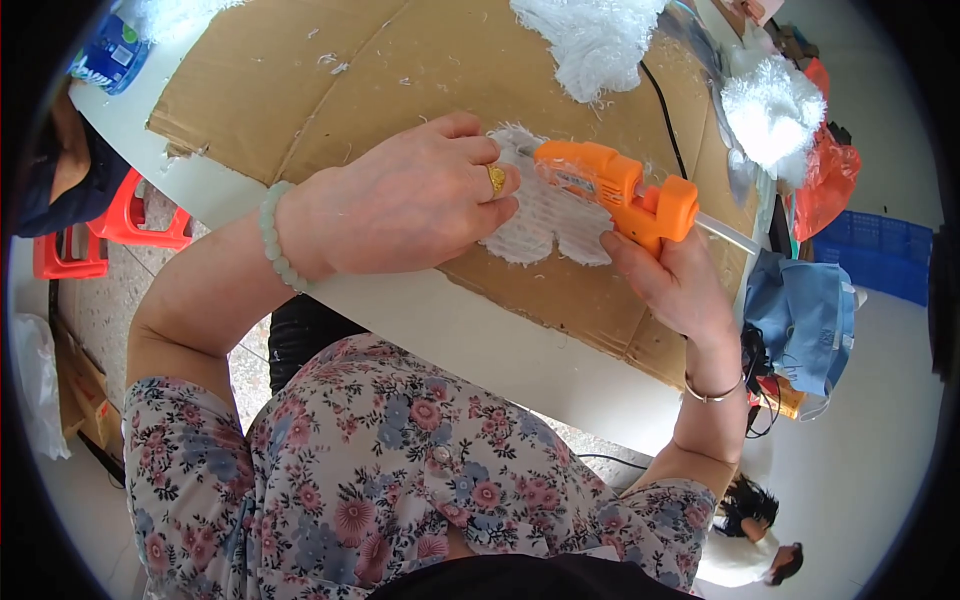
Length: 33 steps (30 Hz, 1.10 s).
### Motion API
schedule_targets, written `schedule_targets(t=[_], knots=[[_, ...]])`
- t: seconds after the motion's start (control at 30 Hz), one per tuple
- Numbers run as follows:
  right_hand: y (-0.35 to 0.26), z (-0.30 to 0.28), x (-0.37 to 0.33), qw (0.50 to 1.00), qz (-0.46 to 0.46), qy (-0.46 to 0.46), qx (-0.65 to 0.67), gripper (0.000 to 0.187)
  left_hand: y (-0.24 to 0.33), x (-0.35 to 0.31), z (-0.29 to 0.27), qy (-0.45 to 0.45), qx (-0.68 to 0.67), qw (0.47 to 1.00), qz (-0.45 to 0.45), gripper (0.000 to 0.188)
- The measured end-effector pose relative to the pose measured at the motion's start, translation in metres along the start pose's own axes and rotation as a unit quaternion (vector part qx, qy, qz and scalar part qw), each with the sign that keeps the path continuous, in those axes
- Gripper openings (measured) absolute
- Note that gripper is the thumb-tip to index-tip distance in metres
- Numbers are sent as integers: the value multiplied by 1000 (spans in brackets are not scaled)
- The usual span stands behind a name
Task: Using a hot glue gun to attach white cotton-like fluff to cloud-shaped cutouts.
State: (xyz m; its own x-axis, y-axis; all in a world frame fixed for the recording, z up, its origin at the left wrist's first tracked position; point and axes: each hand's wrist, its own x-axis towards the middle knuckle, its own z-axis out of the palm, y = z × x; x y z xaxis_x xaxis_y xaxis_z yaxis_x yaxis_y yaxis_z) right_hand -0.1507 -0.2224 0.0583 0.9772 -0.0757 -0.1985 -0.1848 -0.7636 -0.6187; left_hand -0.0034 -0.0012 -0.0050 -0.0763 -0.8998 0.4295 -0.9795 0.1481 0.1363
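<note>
An orange hot glue gun [610,178] is held in my right hand [680,275], its nose pointing left over a piece of white fuzzy fabric [540,228]. A pale glue stick [728,232] sticks out of the gun's back end. My left hand [420,195] is at the fabric's left edge, its fingers curled, with a ring on one of them. Its fingertips are turned away, so whatever they pinch is hidden. The fabric lies flat on a sheet of brown cardboard [350,110].
More white fluffy fabric [595,45] lies at the far side, beside a black cord [660,105]. A bright white fluffy bundle [772,108] and a red plastic bag [830,180] are at the right. Blue cloth [800,315] hangs by the table's right edge. Red stools [140,215] stand left.
</note>
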Motion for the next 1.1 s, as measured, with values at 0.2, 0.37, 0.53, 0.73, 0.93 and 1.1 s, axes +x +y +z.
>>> schedule_targets(t=[0.2,0.37,0.53,0.73,0.93,1.1], knots=[[-5,-1,6,999,21,-19,45,17,-1,1,-2,17,8,1000,8,21],[-9,-1,10,999,13,-31,31,17,-1,1,1,60,-4,998,7,20],[-1,-6,6,1000,-22,-19,1,18,0,2,-2,46,-1,999,-1,22],[0,-9,3,999,13,-23,36,19,0,3,-2,47,-9,999,-2,22],[0,-7,5,1000,-11,-14,-18,24,0,2,-3,43,-2,999,-3,21],[10,-17,-5,1000,5,-20,5,25,1,4,-2,48,-4,999,-5,20]])
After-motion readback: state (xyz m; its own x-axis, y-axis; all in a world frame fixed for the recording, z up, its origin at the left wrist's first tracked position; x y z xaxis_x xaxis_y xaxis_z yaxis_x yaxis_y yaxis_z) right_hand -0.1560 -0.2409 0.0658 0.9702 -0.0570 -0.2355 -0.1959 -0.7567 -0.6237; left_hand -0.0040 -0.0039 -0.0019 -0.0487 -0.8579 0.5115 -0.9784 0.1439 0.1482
